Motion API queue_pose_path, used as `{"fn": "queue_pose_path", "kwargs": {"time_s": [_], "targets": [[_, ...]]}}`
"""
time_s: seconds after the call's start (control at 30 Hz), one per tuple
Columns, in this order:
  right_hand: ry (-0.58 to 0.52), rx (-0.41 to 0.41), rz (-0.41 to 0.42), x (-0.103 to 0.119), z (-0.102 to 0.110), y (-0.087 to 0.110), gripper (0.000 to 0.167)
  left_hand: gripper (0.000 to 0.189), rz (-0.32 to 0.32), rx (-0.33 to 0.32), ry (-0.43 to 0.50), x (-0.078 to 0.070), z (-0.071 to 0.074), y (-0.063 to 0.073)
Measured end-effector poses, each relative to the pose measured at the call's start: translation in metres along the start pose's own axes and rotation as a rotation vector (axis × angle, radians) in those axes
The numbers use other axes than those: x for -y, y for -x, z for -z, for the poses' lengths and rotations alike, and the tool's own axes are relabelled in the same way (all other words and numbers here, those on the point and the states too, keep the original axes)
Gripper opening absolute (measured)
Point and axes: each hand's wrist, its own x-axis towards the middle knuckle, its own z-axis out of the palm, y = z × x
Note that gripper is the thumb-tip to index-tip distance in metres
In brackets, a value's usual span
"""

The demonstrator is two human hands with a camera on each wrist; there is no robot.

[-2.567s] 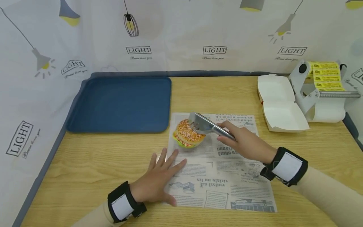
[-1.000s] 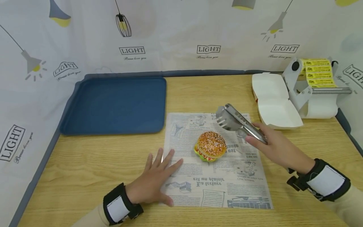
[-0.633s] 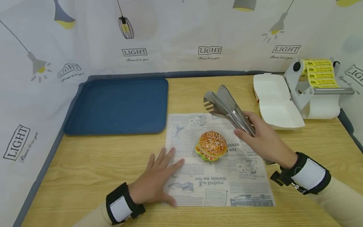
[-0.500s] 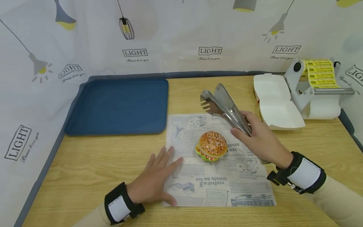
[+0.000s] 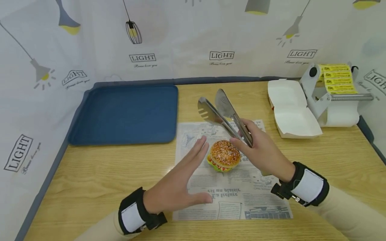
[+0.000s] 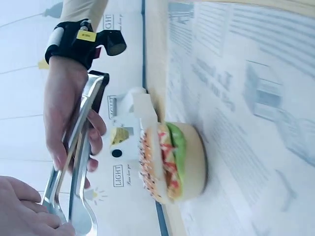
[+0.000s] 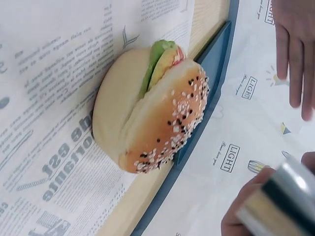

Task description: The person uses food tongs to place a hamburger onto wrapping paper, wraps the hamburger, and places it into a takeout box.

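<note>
The burger (image 5: 224,155) sits upright on the printed paper (image 5: 208,209), between the two hands. The right hand (image 5: 265,150) grips the tongs (image 5: 236,121), their ends spread apart and raised clear of the burger. The left hand (image 5: 178,180) is empty, fingers straight and thumb held well apart, above the paper's left side. Farther back on the wooden surface (image 5: 99,180) lie a blue tray (image 5: 126,113), left, and an unfolded white box (image 5: 298,120) beside a label dispenser (image 5: 337,80), right.

Burger (image 5: 223,155) on paper (image 5: 208,180), tray (image 5: 126,113) behind left, box (image 5: 297,120) behind right, dispenser (image 5: 340,97) beside box, perhaps touching it
</note>
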Motion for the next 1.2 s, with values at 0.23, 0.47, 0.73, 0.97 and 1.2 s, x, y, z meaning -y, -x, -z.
{"fn": "queue_pose_path", "kwargs": {"time_s": [0.23,0.47,0.73,0.97,1.2], "targets": [[-0.043,0.042,0.065,0.008,-0.018,0.002,0.061,0.095,-0.093,-0.065,0.025,-0.005,-0.004,-0.014],[-0.085,0.063,0.100,0.010,-0.024,0.003,0.056,0.088,-0.098,-0.107,0.060,-0.002,-0.004,-0.014],[-0.309,0.168,0.168,0.019,-0.030,0.010,0.057,0.099,-0.066,-0.228,0.152,0.004,-0.005,-0.015],[-0.391,0.258,0.201,0.026,-0.038,0.018,0.062,0.123,-0.099,-0.300,0.182,0.007,-0.006,-0.015],[-0.447,0.285,0.222,0.027,-0.041,0.023,0.059,0.128,-0.100,-0.314,0.124,0.010,-0.004,-0.015]]}}
